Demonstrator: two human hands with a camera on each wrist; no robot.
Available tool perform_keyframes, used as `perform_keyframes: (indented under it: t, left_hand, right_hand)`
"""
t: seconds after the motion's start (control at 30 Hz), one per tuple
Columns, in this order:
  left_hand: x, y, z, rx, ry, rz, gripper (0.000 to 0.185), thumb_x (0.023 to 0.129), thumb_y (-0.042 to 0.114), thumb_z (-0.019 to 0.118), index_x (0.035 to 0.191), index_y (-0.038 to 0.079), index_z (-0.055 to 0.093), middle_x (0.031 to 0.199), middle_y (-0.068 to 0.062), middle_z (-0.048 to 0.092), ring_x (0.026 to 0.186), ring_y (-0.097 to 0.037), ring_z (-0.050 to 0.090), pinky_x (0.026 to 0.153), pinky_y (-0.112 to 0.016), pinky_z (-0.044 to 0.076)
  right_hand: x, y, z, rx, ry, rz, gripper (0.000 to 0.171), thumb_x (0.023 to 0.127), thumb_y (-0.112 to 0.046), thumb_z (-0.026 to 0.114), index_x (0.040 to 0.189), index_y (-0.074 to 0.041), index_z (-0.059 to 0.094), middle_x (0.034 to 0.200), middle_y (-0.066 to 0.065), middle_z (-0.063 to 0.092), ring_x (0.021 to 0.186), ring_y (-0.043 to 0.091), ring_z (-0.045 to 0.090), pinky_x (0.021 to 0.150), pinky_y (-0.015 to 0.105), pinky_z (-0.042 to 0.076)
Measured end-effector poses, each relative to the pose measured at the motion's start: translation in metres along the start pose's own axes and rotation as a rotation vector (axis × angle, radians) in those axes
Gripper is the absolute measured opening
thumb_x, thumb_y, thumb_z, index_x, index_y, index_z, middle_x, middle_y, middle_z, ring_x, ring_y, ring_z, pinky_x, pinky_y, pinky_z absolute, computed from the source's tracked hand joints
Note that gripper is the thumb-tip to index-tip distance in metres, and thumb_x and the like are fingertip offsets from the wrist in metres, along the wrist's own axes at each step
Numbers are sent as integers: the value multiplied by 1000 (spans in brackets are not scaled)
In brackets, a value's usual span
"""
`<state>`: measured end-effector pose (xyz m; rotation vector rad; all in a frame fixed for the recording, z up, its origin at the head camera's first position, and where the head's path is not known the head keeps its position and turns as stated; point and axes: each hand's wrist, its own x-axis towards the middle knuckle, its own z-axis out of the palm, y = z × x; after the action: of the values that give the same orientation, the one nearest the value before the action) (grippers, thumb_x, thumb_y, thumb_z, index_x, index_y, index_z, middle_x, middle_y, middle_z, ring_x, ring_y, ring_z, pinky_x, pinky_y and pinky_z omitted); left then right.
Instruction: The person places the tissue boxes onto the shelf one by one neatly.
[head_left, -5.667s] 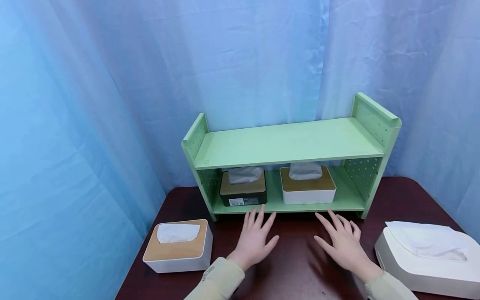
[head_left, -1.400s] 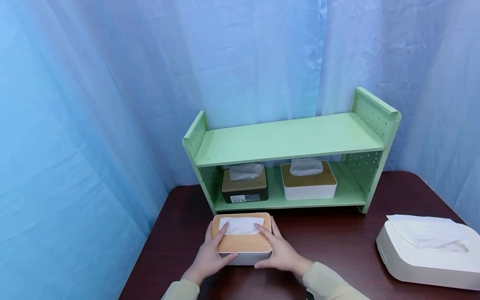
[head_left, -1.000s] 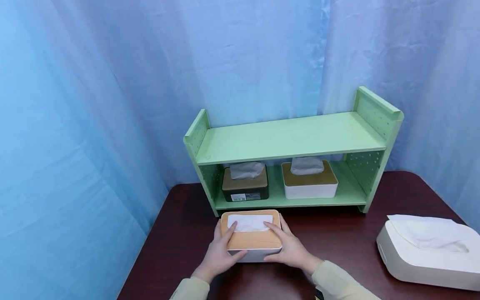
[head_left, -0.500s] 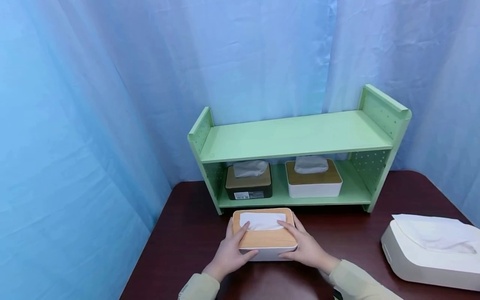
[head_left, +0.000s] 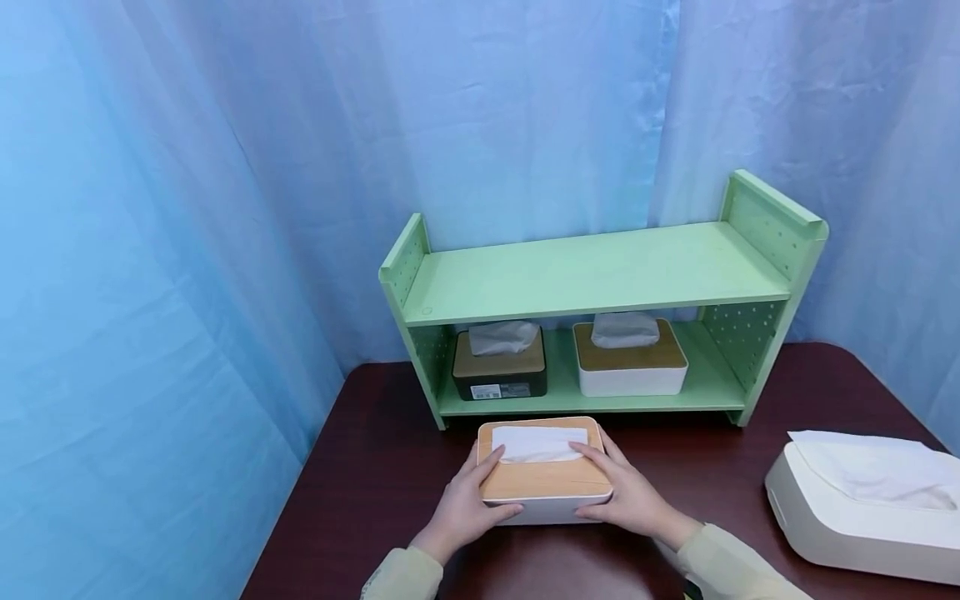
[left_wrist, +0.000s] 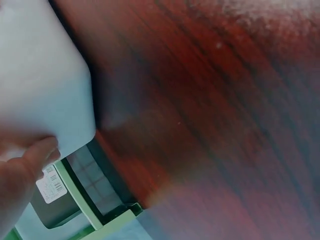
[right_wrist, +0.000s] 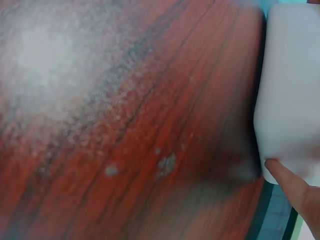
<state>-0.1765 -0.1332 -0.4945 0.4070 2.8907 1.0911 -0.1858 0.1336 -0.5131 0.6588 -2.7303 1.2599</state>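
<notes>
In the head view, a white tissue box with a light wood lid (head_left: 547, 482) sits on the table just in front of the shelf, a white tissue (head_left: 536, 442) lying over its slot. My left hand (head_left: 463, 504) grips its left side, and my right hand (head_left: 636, 498) grips its right side; both thumbs are at the near wall and fingers reach over the lid. The left wrist view has the box's white side (left_wrist: 45, 70) with a fingertip on it. On the right wrist view, a fingertip touches the box's white wall (right_wrist: 295, 90) low by its corner.
A green two-tier shelf (head_left: 600, 271) stands behind. Its lower tier holds a dark tissue box (head_left: 498, 367) at left and a white, wood-topped tissue box (head_left: 633, 367) to the right. A larger white tissue box (head_left: 862, 525) sits at the table's right. Blue curtains (head_left: 187, 208) surround the table (head_left: 360, 492).
Earlier both hands were spread and holding nothing, with the wood-lidded tissue box at the table's left. Now both hands grip it, and it has slid rightward to the front of the shelf.
</notes>
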Motion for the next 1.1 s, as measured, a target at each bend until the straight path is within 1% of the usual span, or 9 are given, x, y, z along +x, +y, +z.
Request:
perform_keyframes:
  t: [0.2, 0.37, 0.6, 0.73, 0.9, 1.0, 1.1]
  left_hand:
    - [-1, -4, 0, -52, -10, 46, 82, 74, 42, 79, 144, 19, 42, 154, -24, 21, 135, -36, 37, 101, -48, 41]
    - [-1, -6, -1, -66, -19, 52, 82, 73, 40, 80, 143, 19, 43, 153, -25, 22, 134, -35, 39, 102, -49, 41]
    - [0, -8, 1, -103, -8, 69, 82, 71, 38, 82, 142, 18, 46, 152, -26, 23, 136, -34, 36, 102, -46, 41]
    - [1, -6, 1, -125, -9, 49, 81, 71, 38, 82, 141, 17, 47, 152, -25, 24, 136, -34, 36, 103, -47, 40]
    - [0, -1, 0, -145, -5, 49, 80, 70, 37, 83, 139, 14, 50, 151, -27, 26, 135, -36, 37, 102, -47, 41]
    - [-1, 4, -4, -151, -1, 49, 79, 70, 38, 83, 138, 14, 51, 151, -27, 26, 135, -36, 37, 101, -46, 41]
    - [-1, 11, -11, -150, 6, 55, 80, 70, 39, 83, 138, 14, 51, 151, -25, 26, 135, -35, 37, 101, -45, 42]
  right_hand:
    - [-1, 2, -3, 31, 5, 12, 86, 60, -33, 89, 136, -18, 51, 152, 31, 12, 126, 48, 40, 83, 33, 50]
    - [-4, 4, -2, 41, 16, 17, 86, 59, -33, 90, 134, -18, 52, 152, 31, 14, 126, 48, 40, 84, 33, 50]
    - [-5, 6, -2, 50, 58, -1, 85, 56, -29, 92, 132, -16, 55, 151, 31, 19, 125, 47, 41, 85, 33, 49]
    - [-6, 5, -3, 70, 67, 3, 85, 54, -26, 92, 131, -14, 56, 151, 32, 19, 127, 48, 38, 86, 32, 48]
    - [-7, 2, -8, 76, 68, 19, 85, 53, -27, 93, 129, -13, 58, 151, 32, 19, 129, 49, 36, 86, 33, 48]
    - [-8, -1, -12, 76, 76, 22, 84, 53, -27, 93, 128, -13, 58, 151, 32, 20, 129, 49, 37, 86, 32, 48]
    - [-7, -7, -18, 79, 85, 9, 84, 53, -27, 93, 128, -14, 58, 151, 30, 20, 128, 49, 37, 85, 30, 49]
